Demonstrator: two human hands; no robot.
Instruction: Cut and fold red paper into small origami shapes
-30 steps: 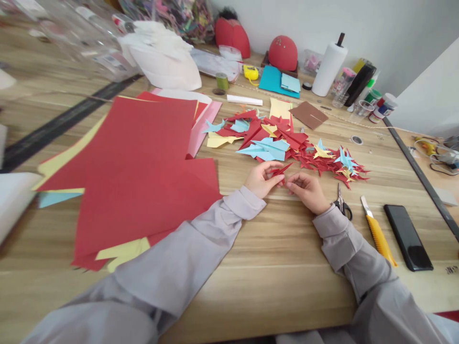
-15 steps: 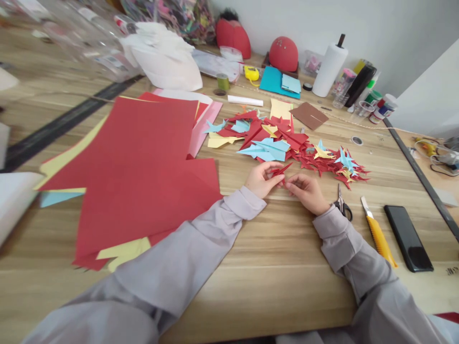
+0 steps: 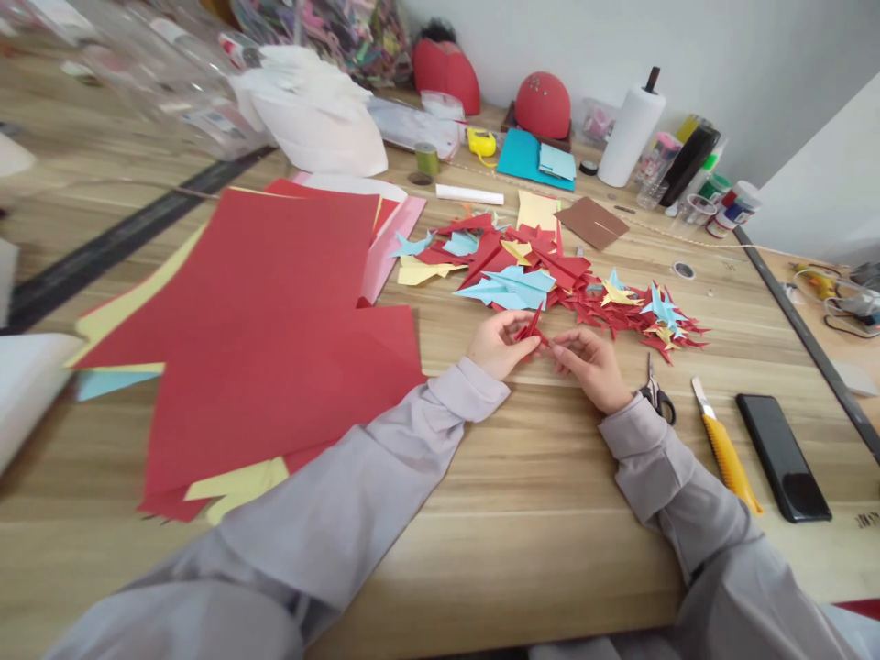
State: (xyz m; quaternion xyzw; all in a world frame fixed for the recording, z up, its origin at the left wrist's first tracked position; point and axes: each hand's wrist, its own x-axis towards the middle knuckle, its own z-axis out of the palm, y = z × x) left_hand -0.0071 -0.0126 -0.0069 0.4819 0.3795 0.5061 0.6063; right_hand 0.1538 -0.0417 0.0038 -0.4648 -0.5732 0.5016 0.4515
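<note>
Pinched between the thumb and fingers of the left hand (image 3: 500, 345) is a small, sharp-pointed folded piece of red paper (image 3: 534, 323), held above the wood-grain tabletop (image 3: 536, 522). One narrow point of it stands up out of the grip; another runs rightward to the right hand (image 3: 589, 360). That hand has its thumb and forefinger drawn close together at this tip; whether they clasp it or merely touch it cannot be told. Just beyond the grip lies a loose heap of folded red, yellow and light-blue paper pieces (image 3: 569, 273), spreading away to the right. Left of the grip, large flat red paper sheets (image 3: 275, 302) overlie yellow ones. Right of it, near the right wrist, rest small dark-handled scissors (image 3: 663, 401), then a yellow-handled knife (image 3: 730, 458) and a black phone (image 3: 784, 456). As to handling, the held piece is judged very light, fairly stiff along its layered folds but weak at the thin points, which would likely bend or crush under pressure. Paper should offer dry, adequate friction. Hold is best taken at the thick folded middle, as the left hand appears to do, with only a light touch at the tips.
</note>
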